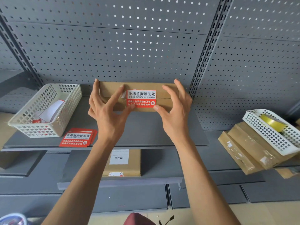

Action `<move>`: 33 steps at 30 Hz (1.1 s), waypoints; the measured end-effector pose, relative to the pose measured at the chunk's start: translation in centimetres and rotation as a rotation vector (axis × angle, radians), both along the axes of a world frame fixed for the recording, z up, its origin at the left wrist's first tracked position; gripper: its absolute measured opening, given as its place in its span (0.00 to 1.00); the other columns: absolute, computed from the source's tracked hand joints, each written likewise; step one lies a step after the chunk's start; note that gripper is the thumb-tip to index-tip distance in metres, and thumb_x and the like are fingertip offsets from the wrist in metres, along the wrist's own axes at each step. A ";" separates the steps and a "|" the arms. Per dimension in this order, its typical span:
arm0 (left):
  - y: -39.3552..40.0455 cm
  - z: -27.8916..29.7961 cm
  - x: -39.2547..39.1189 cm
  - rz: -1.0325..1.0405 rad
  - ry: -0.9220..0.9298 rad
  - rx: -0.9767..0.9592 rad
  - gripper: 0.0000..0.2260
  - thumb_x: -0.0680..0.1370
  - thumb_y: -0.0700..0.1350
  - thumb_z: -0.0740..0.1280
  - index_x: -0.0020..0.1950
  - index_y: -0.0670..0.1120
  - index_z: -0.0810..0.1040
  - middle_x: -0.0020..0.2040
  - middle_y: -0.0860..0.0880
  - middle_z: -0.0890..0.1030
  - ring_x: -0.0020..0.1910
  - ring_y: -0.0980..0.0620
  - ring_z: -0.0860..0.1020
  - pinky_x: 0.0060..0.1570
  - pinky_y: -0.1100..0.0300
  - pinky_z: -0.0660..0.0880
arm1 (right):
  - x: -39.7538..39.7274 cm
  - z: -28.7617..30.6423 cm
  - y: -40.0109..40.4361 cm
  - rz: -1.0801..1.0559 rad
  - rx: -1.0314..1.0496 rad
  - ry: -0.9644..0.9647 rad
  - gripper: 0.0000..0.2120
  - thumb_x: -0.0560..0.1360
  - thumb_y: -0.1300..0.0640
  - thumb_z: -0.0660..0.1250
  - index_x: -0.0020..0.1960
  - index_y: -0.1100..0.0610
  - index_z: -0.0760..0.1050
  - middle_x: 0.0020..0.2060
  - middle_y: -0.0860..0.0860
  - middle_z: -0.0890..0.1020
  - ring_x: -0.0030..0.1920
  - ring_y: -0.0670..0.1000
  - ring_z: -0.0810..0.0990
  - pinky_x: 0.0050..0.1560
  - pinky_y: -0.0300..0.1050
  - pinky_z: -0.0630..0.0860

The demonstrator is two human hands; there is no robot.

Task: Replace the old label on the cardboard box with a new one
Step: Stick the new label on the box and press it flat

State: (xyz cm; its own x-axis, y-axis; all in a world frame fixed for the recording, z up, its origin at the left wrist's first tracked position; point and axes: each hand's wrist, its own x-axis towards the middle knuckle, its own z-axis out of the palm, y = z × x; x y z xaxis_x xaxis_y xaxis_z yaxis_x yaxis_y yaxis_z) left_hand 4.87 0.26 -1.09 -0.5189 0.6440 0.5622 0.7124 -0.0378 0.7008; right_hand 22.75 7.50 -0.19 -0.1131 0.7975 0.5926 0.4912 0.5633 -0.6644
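A flat cardboard box (164, 93) lies on the grey shelf (146, 132) against the pegboard. A red-and-white label (141, 98) is stuck across its front seam, with a scrap of white backing to its left. My left hand (107, 109) has its fingers spread over the box's left end, thumb and forefinger touching the label's left edge. My right hand (176, 109) spreads over the right end, its thumb at the label's lower right corner. A stack of new red labels (78, 138) lies on the shelf to the left.
A white basket (47, 109) with peeled paper scraps stands at the left. At the right, another white basket (274, 132) holding a yellow tape roll (272, 122) rests on stacked cardboard boxes (243, 150). A labelled box (123, 163) sits on the lower shelf.
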 end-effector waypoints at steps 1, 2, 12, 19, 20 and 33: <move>0.0 -0.1 -0.3 -0.010 0.009 -0.001 0.27 0.72 0.54 0.78 0.69 0.63 0.77 0.83 0.48 0.53 0.80 0.48 0.54 0.69 0.47 0.55 | 0.2 0.0 0.0 0.014 -0.001 0.012 0.28 0.70 0.58 0.75 0.69 0.50 0.75 0.78 0.47 0.64 0.74 0.54 0.61 0.73 0.52 0.60; 0.0 -0.1 -0.6 -0.020 0.016 0.000 0.25 0.74 0.52 0.77 0.69 0.63 0.77 0.83 0.48 0.53 0.80 0.47 0.55 0.69 0.46 0.55 | 0.4 0.0 0.0 0.023 0.003 0.023 0.27 0.71 0.60 0.74 0.69 0.50 0.76 0.78 0.47 0.65 0.73 0.53 0.61 0.73 0.53 0.61; 0.7 1.5 1.3 0.051 -0.133 0.023 0.19 0.75 0.60 0.72 0.66 0.63 0.79 0.83 0.53 0.55 0.79 0.51 0.55 0.69 0.50 0.51 | -4.3 1.1 -0.7 -0.210 0.014 0.205 0.23 0.75 0.42 0.71 0.67 0.50 0.77 0.76 0.50 0.68 0.75 0.55 0.64 0.69 0.54 0.60; 2.4 2.3 2.6 0.160 -0.162 -0.005 0.25 0.71 0.66 0.72 0.67 0.65 0.78 0.83 0.52 0.54 0.79 0.48 0.55 0.67 0.47 0.53 | -5.2 0.0 -0.1 -0.303 0.078 0.041 0.24 0.77 0.39 0.67 0.69 0.48 0.75 0.78 0.52 0.65 0.75 0.59 0.62 0.66 0.61 0.64; 2.6 2.2 2.5 0.159 -0.156 -0.003 0.23 0.72 0.66 0.71 0.67 0.65 0.77 0.83 0.51 0.54 0.79 0.47 0.55 0.67 0.46 0.53 | -5.2 0.0 0.0 -0.315 0.079 0.037 0.22 0.78 0.40 0.66 0.69 0.48 0.75 0.78 0.52 0.65 0.75 0.59 0.62 0.65 0.61 0.65; 2.5 1.3 1.0 0.151 -0.087 0.046 0.15 0.83 0.54 0.62 0.68 0.65 0.77 0.83 0.50 0.56 0.79 0.49 0.56 0.67 0.47 0.54 | -3.9 0.2 0.5 -0.288 0.099 0.030 0.18 0.81 0.60 0.59 0.67 0.47 0.78 0.77 0.50 0.67 0.74 0.56 0.64 0.60 0.46 0.55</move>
